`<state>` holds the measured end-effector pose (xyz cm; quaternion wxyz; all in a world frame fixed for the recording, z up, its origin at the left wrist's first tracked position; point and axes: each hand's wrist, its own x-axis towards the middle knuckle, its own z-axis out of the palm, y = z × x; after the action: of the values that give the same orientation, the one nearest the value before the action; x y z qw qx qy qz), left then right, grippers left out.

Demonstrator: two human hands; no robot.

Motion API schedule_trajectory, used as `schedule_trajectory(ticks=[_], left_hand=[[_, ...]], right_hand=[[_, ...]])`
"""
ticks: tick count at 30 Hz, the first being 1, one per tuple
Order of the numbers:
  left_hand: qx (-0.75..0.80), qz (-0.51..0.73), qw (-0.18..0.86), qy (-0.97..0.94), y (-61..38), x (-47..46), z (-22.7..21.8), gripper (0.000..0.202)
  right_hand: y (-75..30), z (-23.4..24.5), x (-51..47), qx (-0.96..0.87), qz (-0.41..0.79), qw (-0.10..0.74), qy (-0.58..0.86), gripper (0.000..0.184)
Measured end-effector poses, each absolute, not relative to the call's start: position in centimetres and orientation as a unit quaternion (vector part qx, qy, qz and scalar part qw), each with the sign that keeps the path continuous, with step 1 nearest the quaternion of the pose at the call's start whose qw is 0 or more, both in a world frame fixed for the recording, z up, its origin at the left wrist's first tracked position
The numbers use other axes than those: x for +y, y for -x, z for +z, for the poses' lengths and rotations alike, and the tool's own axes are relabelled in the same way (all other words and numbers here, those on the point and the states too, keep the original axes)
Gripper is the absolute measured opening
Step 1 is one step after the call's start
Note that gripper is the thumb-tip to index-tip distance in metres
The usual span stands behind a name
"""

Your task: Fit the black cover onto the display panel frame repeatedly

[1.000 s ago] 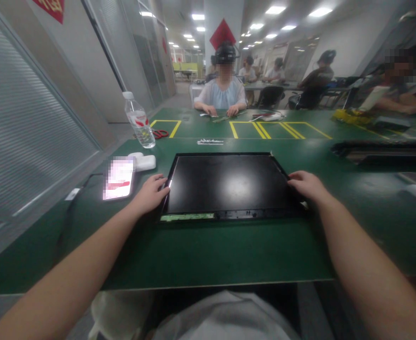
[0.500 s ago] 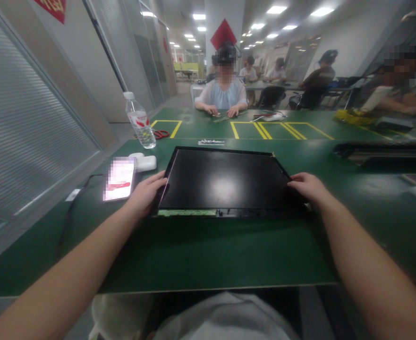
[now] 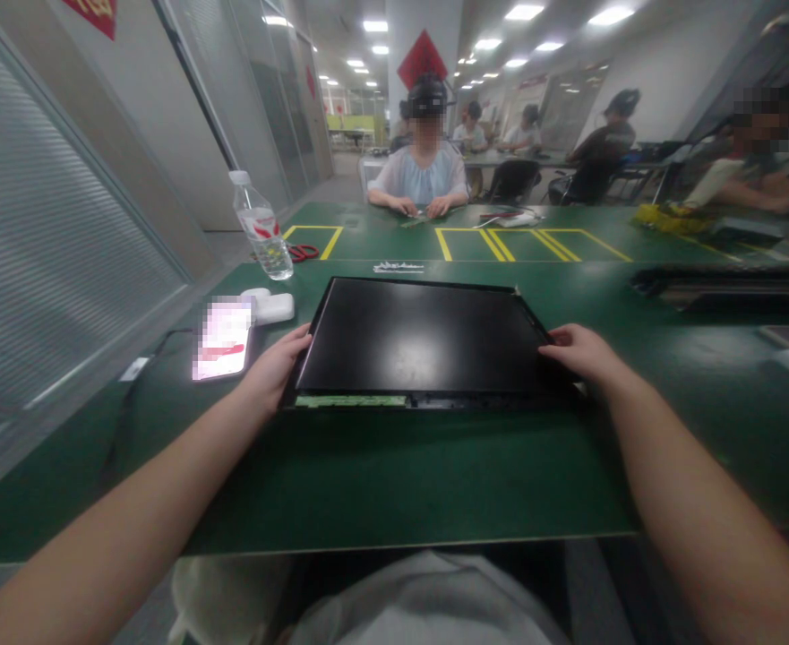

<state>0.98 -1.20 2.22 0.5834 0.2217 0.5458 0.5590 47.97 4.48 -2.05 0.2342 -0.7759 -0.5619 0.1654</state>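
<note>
A dark flat display panel (image 3: 421,340) in a black frame lies in front of me on the green table. A green circuit strip (image 3: 352,401) shows along the left part of its near edge. My left hand (image 3: 279,363) grips the panel's left edge, with the fingertips at the side of the frame. At the opposite edge, my right hand (image 3: 578,352) is closed on the frame, thumb and fingers pinching its rim. The undersides of both grips are hidden.
Left of the panel are a lit phone (image 3: 223,339), a white case (image 3: 273,308), a water bottle (image 3: 261,228) and red-handled scissors (image 3: 304,252). Small white pieces (image 3: 398,267) lie beyond it. Black frame parts (image 3: 723,288) lie at right. A person (image 3: 421,170) sits opposite.
The panel and both hands stay almost in place, with only a slight shift of the view. Across the table, the other person's hands have come closer together.
</note>
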Motion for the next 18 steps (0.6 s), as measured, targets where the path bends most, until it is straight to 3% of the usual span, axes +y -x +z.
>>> schedule_trajectory(ticks=[3,7,9,18], left_hand=[[0.556,0.544,0.584,-0.234,-0.67,-1.02,1.77,0.066],[0.584,0.53,0.559,-0.255,-0.22,-0.97,1.25,0.098],[0.587,0.525,0.556,-0.266,-0.09,-1.07,1.17,0.101],[0.588,0.509,0.547,-0.308,-0.38,-1.61,1.77,0.057]], right_hand=[[-48.04,-2.09,4.49,-0.561,0.168,0.232,0.776,0.033],[-48.03,-2.1,4.49,-0.56,0.168,0.23,0.778,0.034],[-47.98,-2.12,4.48,-0.561,0.161,0.23,0.779,0.033],[-47.6,-1.97,4.38,-0.567,0.149,0.213,0.782,0.035]])
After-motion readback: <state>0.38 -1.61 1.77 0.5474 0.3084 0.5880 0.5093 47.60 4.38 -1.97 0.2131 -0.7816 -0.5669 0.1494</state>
